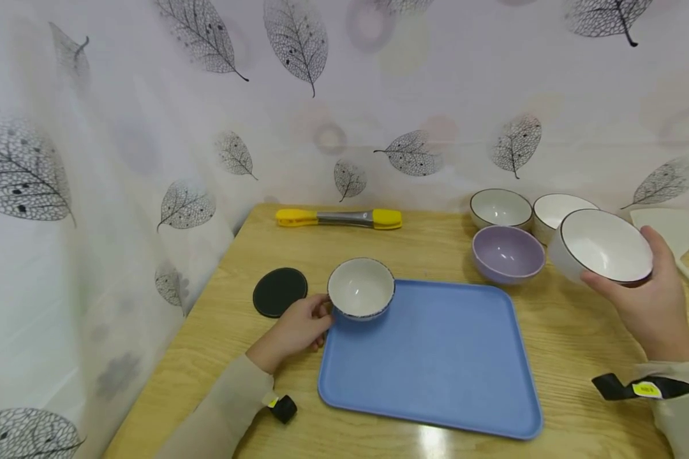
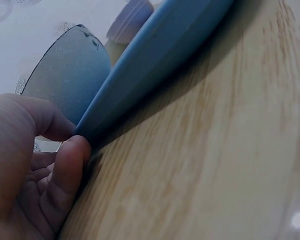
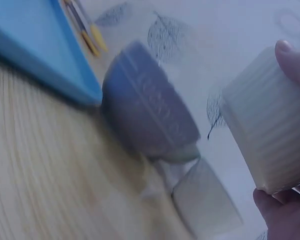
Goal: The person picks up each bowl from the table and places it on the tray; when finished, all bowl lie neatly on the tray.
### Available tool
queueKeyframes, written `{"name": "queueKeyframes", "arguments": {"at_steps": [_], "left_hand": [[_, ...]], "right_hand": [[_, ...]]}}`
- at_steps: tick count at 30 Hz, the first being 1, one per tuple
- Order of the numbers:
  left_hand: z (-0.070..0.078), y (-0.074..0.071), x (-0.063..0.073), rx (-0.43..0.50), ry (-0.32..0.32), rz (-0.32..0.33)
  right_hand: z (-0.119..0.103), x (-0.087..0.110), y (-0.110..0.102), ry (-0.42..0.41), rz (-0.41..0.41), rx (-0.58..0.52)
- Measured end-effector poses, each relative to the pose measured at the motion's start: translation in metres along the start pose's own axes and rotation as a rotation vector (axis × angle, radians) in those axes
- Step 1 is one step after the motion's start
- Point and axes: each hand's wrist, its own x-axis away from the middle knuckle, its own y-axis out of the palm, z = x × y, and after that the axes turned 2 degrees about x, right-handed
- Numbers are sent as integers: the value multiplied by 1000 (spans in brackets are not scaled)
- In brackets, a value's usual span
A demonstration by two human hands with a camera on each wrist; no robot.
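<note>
My right hand (image 1: 660, 306) grips a white bowl (image 1: 600, 245) with a dark rim, thumb and fingers on opposite sides. In the right wrist view this bowl's ribbed outer wall (image 3: 270, 125) shows, raised above the table. At the tray's far-left corner, my left hand (image 1: 303, 324) pinches the rim of the blue tray (image 1: 436, 363) between thumb and finger, as the left wrist view shows. A white bowl with a speckled rim (image 1: 361, 290) stands on that corner, beside the left fingers. Close to the held bowl stands a purple bowl (image 1: 508, 255).
Behind the purple bowl are a grey-white bowl (image 1: 501, 209) and another white bowl (image 1: 554, 213). A pale spatula (image 1: 668, 229) lies at the far right. Yellow-ended tongs (image 1: 344, 218) lie at the back, a black round coaster (image 1: 279, 292) left of the tray. A leaf-patterned curtain (image 1: 407, 95) borders the table.
</note>
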Motion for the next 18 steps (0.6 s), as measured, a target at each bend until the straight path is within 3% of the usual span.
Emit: {"name": "queueKeyframes", "arguments": {"at_steps": [4,7,18], "left_hand": [[1,-1,-1,-2,-5,-6],[1,-1,-1,-5,-15,-7],[1,0,-1,-8,-13,-1]], "right_hand": [[-19,5,6,-87,-53,-70],[-30,9,12,-158,-131,-206],[-60,33,31,-235,-358,-477]]}}
